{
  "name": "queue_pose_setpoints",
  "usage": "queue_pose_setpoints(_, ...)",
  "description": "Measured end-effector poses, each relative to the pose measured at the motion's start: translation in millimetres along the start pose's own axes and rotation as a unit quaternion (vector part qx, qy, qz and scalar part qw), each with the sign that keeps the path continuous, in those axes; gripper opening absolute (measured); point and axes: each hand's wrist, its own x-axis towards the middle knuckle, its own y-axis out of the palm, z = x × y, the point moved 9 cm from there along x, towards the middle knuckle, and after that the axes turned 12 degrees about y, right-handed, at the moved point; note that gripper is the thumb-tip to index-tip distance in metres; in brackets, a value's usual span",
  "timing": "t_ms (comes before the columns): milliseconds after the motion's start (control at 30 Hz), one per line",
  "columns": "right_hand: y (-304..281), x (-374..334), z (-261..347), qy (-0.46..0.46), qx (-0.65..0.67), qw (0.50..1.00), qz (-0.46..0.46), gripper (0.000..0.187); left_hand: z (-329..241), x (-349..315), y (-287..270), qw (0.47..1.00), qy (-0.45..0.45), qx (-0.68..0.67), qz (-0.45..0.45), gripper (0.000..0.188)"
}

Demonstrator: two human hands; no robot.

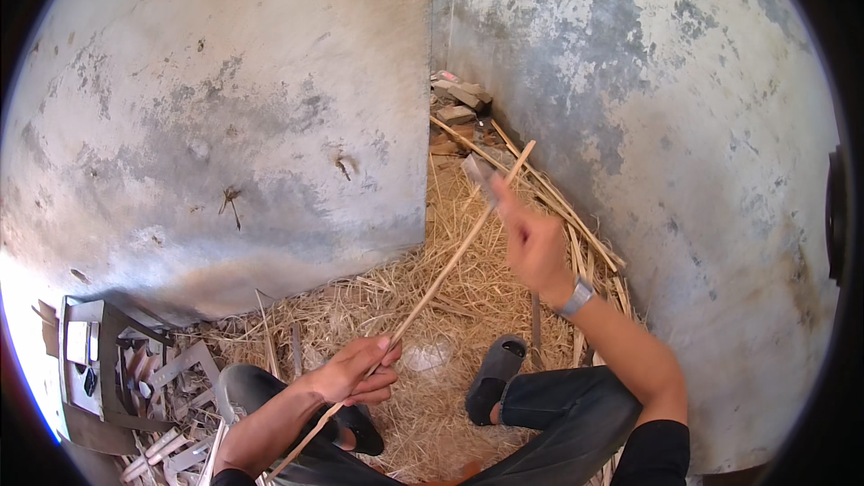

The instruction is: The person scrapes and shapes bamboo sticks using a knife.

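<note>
A long, thin, pale wooden stick (447,268), like a split bamboo strip, runs slantwise from my lap up to the far right. My left hand (354,373) is closed around its lower part, above my left knee. Farther out, my right hand (533,247), with a metal watch on its wrist, is closed on a knife; the handle is hidden in the fist. Its broad grey blade (480,175) lies at the stick's far part, slightly blurred. Whether the edge touches the wood, I cannot tell.
Straw-like shavings (360,301) cover the floor around my feet. Several long strips (576,216) lean along the right wall (702,171). Broken bricks (457,106) lie in the far gap beside the left wall (225,126). A dark wooden frame (108,369) and scraps stand at lower left.
</note>
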Motion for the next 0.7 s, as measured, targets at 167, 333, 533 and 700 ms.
queue_pose_setpoints(167, 13, 14, 24, 0.034, 0.037, 0.998, 0.046, 0.059, 1, 2, -9, 0.998, -0.004, -0.066, -0.018, 0.04)
queue_pose_setpoints(333, 5, 19, 10, 0.094, 0.079, 0.992, 0.011, 0.048, 1, 5, 0, 0.992, -0.012, -0.126, -0.013, 0.036)
queue_pose_setpoints(533, -30, 44, -9, 0.216, 0.159, 0.96, -0.078, 0.046, 9, 2, 8, 0.959, -0.03, -0.278, 0.054, 0.033)
queue_pose_setpoints(700, -36, 36, -17, 0.252, 0.128, 0.956, -0.085, 0.053, 15, 10, 12, 0.957, -0.022, -0.286, 0.049, 0.033)
